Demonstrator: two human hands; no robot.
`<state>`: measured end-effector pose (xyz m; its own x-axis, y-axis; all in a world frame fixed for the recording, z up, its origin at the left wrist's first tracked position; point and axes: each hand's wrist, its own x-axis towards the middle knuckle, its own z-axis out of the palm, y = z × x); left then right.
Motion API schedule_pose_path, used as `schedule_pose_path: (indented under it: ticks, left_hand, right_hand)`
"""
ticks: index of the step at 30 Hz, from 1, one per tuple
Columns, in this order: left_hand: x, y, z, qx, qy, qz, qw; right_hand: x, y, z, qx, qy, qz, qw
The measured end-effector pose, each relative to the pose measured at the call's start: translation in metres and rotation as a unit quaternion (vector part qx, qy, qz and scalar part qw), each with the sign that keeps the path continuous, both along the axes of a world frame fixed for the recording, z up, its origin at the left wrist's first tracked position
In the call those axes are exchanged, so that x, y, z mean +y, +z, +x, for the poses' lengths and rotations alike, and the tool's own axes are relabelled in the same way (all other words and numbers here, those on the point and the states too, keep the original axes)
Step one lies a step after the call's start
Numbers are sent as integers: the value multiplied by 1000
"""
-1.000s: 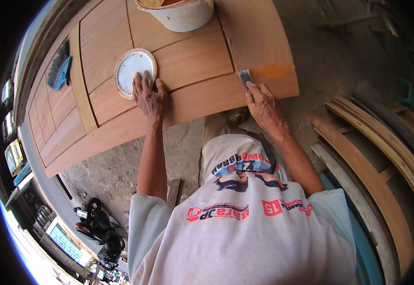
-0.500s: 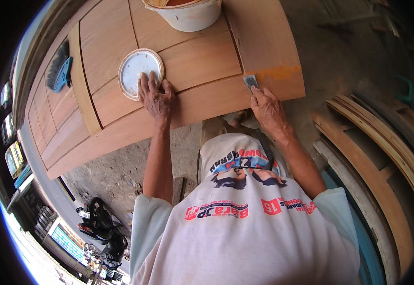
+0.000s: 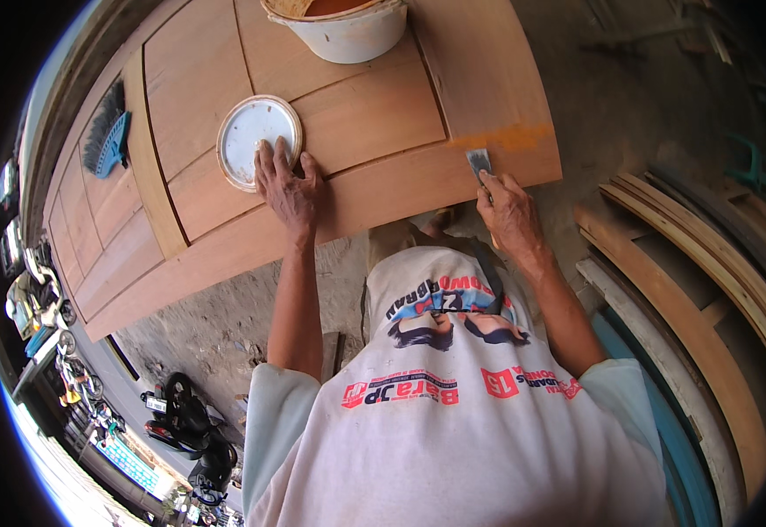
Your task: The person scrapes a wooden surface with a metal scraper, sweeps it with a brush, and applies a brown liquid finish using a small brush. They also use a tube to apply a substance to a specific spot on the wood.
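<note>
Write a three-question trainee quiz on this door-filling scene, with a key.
1. True or false: the left hand rests flat on the wooden door, fingertips on the round white lid.
2. What does the right hand hold? A) a paintbrush B) a putty knife C) a hammer
3. Fill in: the orange patch lies just beyond the knife's ____.

Key:
1. True.
2. B, the putty knife.
3. Blade; the patch sits near the door's edge, below the white bucket.
</note>
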<state>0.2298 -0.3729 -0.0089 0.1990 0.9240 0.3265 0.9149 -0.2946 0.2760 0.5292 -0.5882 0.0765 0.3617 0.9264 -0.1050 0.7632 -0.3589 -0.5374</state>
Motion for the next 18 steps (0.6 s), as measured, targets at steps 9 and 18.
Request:
schedule_pose_path:
  ticks: [9,18]
  left_hand:
    - [2,-5,-3,-13,-1,7,1000]
    - [8,-11,-9,-9,-6,23,1000]
  right_hand:
    - [-13,-3,8,1,58,-10,998]
    - [-41,12,81,-80,89,-87,989]
